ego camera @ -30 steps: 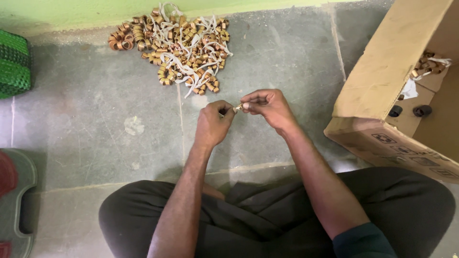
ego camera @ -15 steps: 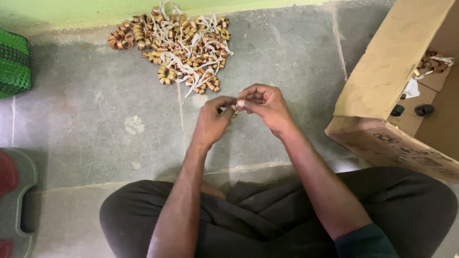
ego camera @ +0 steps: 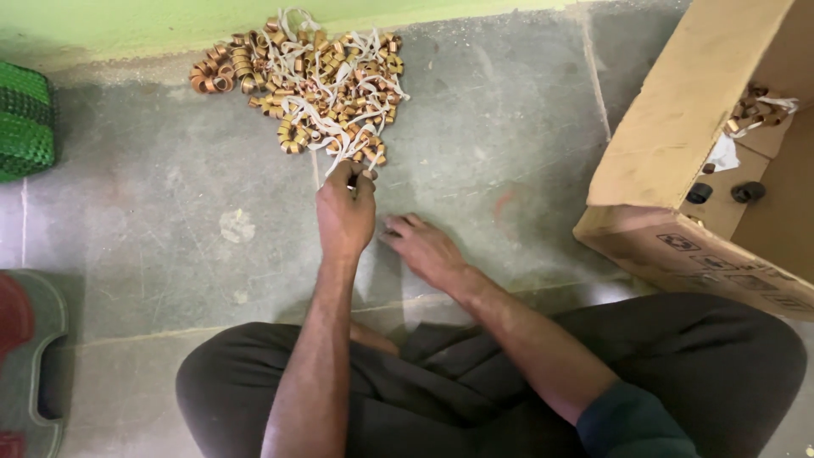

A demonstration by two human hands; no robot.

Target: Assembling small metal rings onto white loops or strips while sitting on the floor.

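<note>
A heap of small copper-coloured rings tangled with white strings [ego camera: 298, 85] lies on the grey stone floor by the green wall. My left hand [ego camera: 343, 214] is stretched out to the heap's near edge, its fingers curled shut around a small ring piece there. My right hand [ego camera: 424, 248] lies low over the floor just right of the left one, fingers loosely apart and holding nothing. I sit cross-legged in dark trousers [ego camera: 458, 399] behind both hands.
A tilted cardboard box [ego camera: 678, 127] stands open at the right, holding a few strung rings [ego camera: 755, 106] and small black parts [ego camera: 716, 193]. A green woven thing [ego camera: 25, 123] sits at the left edge. A grey and red plastic object [ego camera: 34, 356] lies lower left.
Both hands held a small piece together in front of me. They have parted: the left reached forward to the heap and the right dropped down to the floor.
</note>
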